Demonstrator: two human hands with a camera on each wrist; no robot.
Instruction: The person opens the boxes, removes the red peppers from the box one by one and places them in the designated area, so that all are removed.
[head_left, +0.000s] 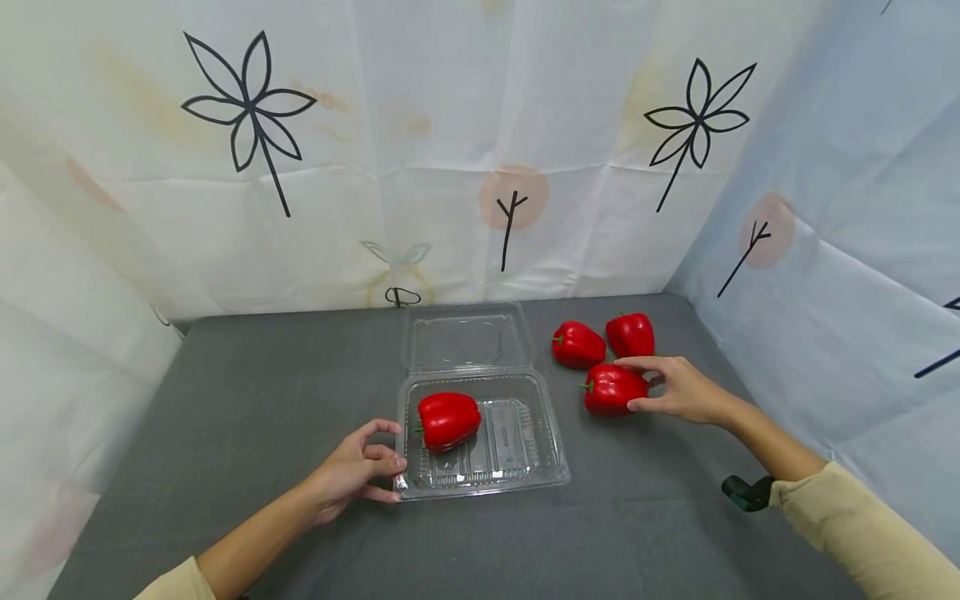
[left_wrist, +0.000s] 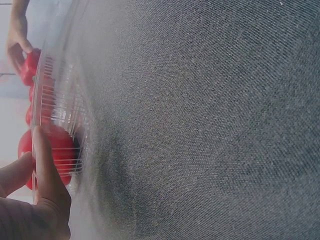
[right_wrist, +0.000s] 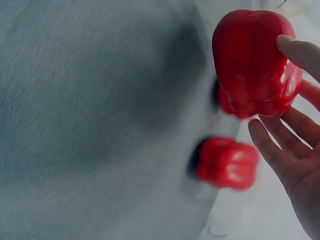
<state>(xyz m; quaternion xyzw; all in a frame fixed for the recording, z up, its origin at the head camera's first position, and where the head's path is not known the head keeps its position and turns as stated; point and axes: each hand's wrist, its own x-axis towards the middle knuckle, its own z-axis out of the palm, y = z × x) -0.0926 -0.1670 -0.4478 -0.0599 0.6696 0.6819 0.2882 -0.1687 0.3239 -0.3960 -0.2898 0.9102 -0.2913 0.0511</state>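
A clear plastic clamshell container (head_left: 525,433) lies with its lid folded back on the grey table. One red bell pepper (head_left: 450,419) sits inside, toward its left side. My left hand (head_left: 358,467) pinches the container's left rim; in the left wrist view the thumb and a finger (left_wrist: 46,175) close over the rim. Over the table at the right, my right hand (head_left: 678,389) grips a second red bell pepper (head_left: 613,392) between thumb and fingers. The right wrist view shows this held pepper (right_wrist: 255,60) raised off the cloth, its shadow falling to one side.
Two more red bell peppers, one nearer (head_left: 578,344) and one farther right (head_left: 631,335), rest behind the held one. The open lid (head_left: 468,337) lies toward the printed cloth backdrop (head_left: 435,150). A side curtain (head_left: 862,250) borders the table's right edge.
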